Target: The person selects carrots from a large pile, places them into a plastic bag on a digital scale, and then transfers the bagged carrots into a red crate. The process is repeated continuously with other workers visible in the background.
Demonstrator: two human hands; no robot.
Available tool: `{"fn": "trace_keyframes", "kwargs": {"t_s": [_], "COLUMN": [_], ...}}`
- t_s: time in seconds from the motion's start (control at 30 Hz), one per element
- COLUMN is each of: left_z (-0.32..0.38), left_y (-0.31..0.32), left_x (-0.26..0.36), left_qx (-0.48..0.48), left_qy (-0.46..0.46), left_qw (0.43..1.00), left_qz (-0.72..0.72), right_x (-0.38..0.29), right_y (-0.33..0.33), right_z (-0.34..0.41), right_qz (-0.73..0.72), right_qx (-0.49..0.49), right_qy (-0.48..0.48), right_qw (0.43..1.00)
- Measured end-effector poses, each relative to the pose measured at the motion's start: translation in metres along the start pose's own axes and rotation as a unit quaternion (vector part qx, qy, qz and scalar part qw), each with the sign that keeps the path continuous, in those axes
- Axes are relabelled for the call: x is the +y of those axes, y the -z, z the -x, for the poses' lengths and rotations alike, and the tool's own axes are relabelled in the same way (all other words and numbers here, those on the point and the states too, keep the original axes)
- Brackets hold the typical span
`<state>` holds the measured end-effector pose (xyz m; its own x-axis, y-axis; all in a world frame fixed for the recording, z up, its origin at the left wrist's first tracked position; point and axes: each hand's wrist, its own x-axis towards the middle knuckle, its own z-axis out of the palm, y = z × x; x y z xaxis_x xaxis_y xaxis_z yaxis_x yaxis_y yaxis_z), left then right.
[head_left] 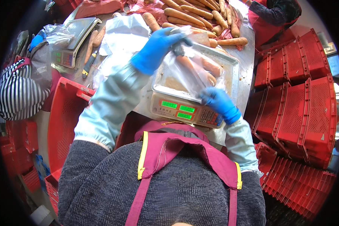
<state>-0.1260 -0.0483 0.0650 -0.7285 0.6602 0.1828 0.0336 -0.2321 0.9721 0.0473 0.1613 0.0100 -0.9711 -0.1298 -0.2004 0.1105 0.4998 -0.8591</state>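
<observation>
My left hand (158, 48), in a blue glove, grips the upper end of a clear plastic bag (195, 73) with carrots (210, 66) inside. The bag is tilted above the metal pan (234, 76) of a digital scale (173, 110), whose displays are lit green. At the lower end of the bag, my right hand (217, 101), gloved too, has its fingers bent against the plastic; blur hides whether they close on it. Loose carrots (183, 15) lie in a pile behind the scale. White plastic bags (124, 31) lie to the left of my left hand.
A knife with a black and yellow handle (89, 66) and a second scale (79, 34) are on the metal table (247, 63) at left. Red crates (293, 110) are stacked at right; another red crate (62, 121) stands at left. Co-workers are at far left and upper right.
</observation>
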Motion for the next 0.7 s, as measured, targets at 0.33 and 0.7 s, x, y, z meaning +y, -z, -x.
{"fn": "trace_keyframes", "kwargs": {"t_s": [0.33, 0.7], "left_z": [0.106, 0.093], "left_y": [0.009, -0.010], "left_x": [0.038, 0.039], "left_qx": [0.044, -0.050], "left_qy": [0.000, -0.058], "left_qw": [0.974, 0.974], "left_qz": [0.222, 0.214], "right_x": [-0.049, -0.108], "right_y": [0.076, 0.073], "right_z": [0.066, 0.049], "right_qz": [0.407, -0.123], "right_qx": [0.127, 0.094], "right_qy": [0.056, 0.304], "right_qw": [0.903, 0.940]}}
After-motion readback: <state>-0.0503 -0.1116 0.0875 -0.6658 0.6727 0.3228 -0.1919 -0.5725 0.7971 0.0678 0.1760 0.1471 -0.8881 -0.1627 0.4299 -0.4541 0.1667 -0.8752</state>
